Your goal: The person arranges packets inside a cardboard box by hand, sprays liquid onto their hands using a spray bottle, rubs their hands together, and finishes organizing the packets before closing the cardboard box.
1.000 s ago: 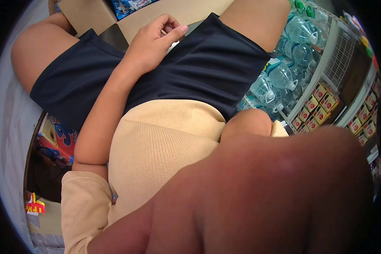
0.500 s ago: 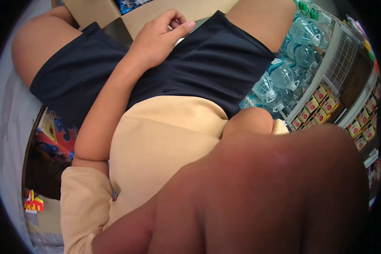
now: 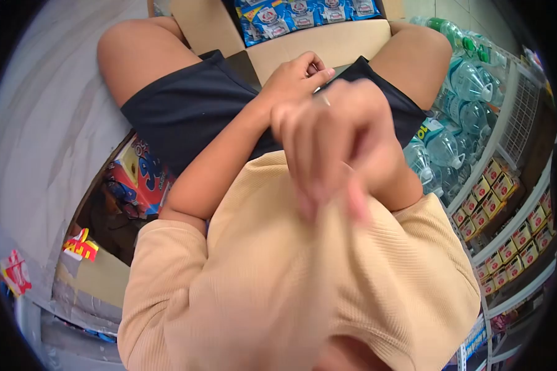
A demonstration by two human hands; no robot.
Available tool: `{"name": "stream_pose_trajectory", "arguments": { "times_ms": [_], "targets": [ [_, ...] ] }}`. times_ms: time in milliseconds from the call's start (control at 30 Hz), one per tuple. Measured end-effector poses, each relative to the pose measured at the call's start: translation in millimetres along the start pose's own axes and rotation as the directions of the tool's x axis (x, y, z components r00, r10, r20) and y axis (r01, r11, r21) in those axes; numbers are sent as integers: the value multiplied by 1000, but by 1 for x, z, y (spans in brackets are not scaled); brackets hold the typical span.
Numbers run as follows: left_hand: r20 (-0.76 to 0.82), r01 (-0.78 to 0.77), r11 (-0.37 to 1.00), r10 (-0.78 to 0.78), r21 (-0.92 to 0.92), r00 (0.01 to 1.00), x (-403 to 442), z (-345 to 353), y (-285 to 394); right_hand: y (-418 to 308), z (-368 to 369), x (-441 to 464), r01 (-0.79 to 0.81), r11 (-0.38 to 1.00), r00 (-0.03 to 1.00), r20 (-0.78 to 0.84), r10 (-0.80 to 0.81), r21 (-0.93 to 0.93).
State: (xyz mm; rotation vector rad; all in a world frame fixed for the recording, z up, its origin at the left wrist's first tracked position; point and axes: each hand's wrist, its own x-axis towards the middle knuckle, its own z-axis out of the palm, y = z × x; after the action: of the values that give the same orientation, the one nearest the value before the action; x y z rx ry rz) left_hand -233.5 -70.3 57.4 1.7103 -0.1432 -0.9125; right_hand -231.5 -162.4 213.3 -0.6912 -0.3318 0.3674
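My right hand (image 3: 337,133) is in front of my chest, a little blurred. Its fingers pinch the front of the beige ribbed shirt (image 3: 377,260) and draw the cloth out into a taut fold towards the camera. My left hand (image 3: 300,77) rests on my lap over the dark shorts (image 3: 195,102), with loosely curled fingers and the thumb lying alongside. A small pale bit shows just below it; I cannot make out what it is or whether the left hand holds it.
An open cardboard box (image 3: 325,46) with blue packets (image 3: 303,15) stands before my legs. At right are large water bottles (image 3: 445,145), a wire rack (image 3: 517,120) and shelves of small yellow boxes (image 3: 492,191). A red-and-blue box (image 3: 142,176) is at left.
My right hand has moved from close before the camera down to my chest and now grips the shirt. The view has shifted, showing more of the box. The left hand stays on my lap.
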Motion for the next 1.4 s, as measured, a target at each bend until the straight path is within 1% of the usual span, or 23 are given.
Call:
{"name": "stream_pose_trajectory", "arguments": {
  "times_ms": [33,67,100,133,167,200,267,300,367,433,633,767,933,1100,1167,1200,1267,1300,1333,1367,1400],
  "targets": [
    [-13,-19,996,20,88,1000,-1,1,-2,-5,-17,-5,-221,973,974,-72,216,-66],
    [-25,-39,984,44,176,999,-2,2,-5,-1,-30,-1,-288,924,956,-124,265,-250],
    [-33,-58,963,69,263,997,-3,3,-8,4,-44,3,-352,836,936,-189,298,-422],
    [-38,-74,936,93,343,995,-3,4,-11,14,-59,5,-338,839,941,-182,287,-427],
    [-39,-88,904,115,418,993,-3,5,-13,28,-77,4,-426,712,903,-222,367,-558],
    [-37,-99,868,134,487,990,-3,5,-15,42,-93,2,-500,555,855,-278,438,-665],
    [-27,-114,784,164,611,986,-3,6,-17,65,-115,-5,-588,179,733,-426,531,-789],
    [-23,-115,784,163,610,986,-3,6,-16,68,-119,-6,-591,179,731,-429,531,-786],
    [99,-53,825,-3,563,995,0,5,-12,72,-125,-9,-603,101,660,-423,621,-792],
    [220,19,849,-158,528,963,5,2,-8,76,-131,-12,-598,25,583,-413,700,-801],
    [226,3,830,-155,558,962,9,2,-16,76,-129,-10,-606,0,580,-441,685,-796],
    [222,48,870,-178,491,958,8,-2,-11,76,-131,-9,-600,-5,578,-438,688,-800],
    [201,43,865,-164,501,966,11,3,-34,74,-129,-7,-609,2,567,-434,700,-793],
    [198,50,873,-165,485,966,9,2,-31,76,-132,-9,-610,17,580,-431,691,-792],
    [222,-28,851,-105,524,969,19,9,-68,81,-138,-12,-598,23,588,-419,692,-801],
    [217,-36,844,-96,536,971,19,8,-68,83,-140,-13,-589,27,602,-416,681,-808],
    [143,-42,799,-56,600,988,16,8,-56,86,-141,-15,-559,32,639,-406,654,-829],
    [189,-29,882,-68,470,980,19,13,-80,91,-145,-18,-556,34,648,-407,644,-830],
    [207,37,805,-197,592,958,24,21,-73,81,-137,-14,-599,3,585,-435,684,-801],
    [172,108,691,-324,715,930,28,30,-73,78,-137,-13,-596,33,586,-407,700,-802],
    [150,-98,807,12,582,989,23,32,-129,79,-136,-12,-577,32,615,-409,674,-816]
  ]
}}
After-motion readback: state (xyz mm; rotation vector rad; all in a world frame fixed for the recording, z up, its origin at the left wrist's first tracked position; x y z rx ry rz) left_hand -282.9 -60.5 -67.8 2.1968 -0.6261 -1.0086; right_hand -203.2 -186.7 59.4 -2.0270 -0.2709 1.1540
